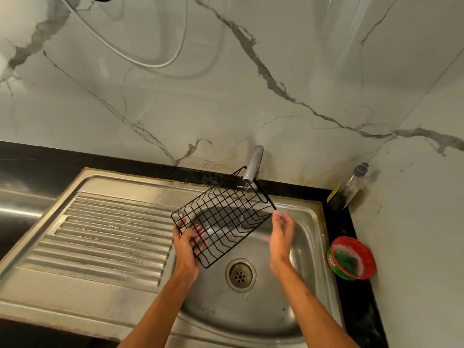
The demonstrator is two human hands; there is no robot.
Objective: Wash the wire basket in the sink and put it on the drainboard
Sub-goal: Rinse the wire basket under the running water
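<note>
A black wire basket hangs tilted above the round steel sink, under the grey tap, from which a thin stream of water runs through it. My left hand grips the basket's near left corner, with fingers curled through the grid. Just right of the basket, my right hand is open with straight fingers at the basket's right edge; whether it touches the wire is unclear. The ribbed drainboard lies left of the sink.
A red and green tub holding a green scrubber and foam sits on the black counter edge right of the sink. A clear soap bottle stands in the back right corner. Marble wall behind.
</note>
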